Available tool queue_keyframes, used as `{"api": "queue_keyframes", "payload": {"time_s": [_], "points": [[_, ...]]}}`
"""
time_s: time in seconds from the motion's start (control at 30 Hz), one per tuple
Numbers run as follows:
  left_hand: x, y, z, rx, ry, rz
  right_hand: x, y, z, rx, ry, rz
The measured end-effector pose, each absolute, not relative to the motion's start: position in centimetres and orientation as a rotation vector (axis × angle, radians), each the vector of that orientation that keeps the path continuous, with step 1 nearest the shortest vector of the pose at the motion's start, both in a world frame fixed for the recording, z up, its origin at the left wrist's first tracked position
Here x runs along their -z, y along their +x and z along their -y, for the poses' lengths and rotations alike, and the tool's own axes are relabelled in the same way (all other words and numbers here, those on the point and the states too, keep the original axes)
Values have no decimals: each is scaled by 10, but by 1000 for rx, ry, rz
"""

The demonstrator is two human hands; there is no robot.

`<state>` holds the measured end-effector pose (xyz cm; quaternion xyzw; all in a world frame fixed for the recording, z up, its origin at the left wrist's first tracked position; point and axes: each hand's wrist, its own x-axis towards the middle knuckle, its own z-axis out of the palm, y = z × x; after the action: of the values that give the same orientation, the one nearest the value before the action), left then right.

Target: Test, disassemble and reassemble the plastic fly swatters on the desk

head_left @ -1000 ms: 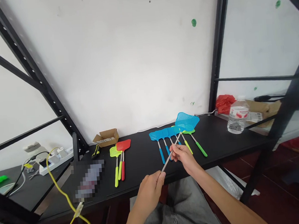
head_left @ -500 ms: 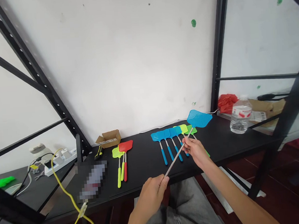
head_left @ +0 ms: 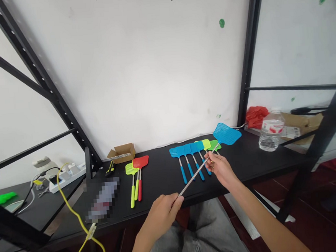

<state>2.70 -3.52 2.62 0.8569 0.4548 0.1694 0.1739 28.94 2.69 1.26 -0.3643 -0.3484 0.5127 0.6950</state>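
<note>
Both of my hands hold one blue fly swatter (head_left: 227, 133), its long metal rod slanting up to the right above the front of the black table. My left hand (head_left: 164, 212) is wrapped round the lower end, hiding the handle. Near the head, my right hand (head_left: 219, 167) pinches the rod between thumb and fingers. Behind it lie several blue fly swatters (head_left: 184, 174) in a row, beside a yellow-green one (head_left: 206, 144) and a green one (head_left: 214, 145) partly covered by my right hand. Further left, a red fly swatter (head_left: 141, 162) lies with yellow-green ones (head_left: 132, 197).
A small open cardboard box (head_left: 122, 153) and a yellow-black tool (head_left: 110, 168) lie at the back left. A power strip (head_left: 68, 178) with a yellow cable (head_left: 72, 213) is at left. To the right stand a water bottle (head_left: 271, 130) and a red plastic bag (head_left: 256, 116). Black rack posts (head_left: 248, 55) frame the table (head_left: 160, 176).
My left hand has slid down and left, away from the right hand, showing more of the rod. The swatter head has shifted slightly right. The view has tilted a little.
</note>
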Motion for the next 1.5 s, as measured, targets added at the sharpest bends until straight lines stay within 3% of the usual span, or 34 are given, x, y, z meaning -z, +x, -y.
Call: {"api": "queue_keyframes", "payload": {"time_s": [0.87,1.5], "points": [[-22,31,34,-562,2460,-1286,9,200,8,-1430,-791,1314],[-25,29,33,-562,2429,-1324,1,224,-5,-1299,-859,1253]]}}
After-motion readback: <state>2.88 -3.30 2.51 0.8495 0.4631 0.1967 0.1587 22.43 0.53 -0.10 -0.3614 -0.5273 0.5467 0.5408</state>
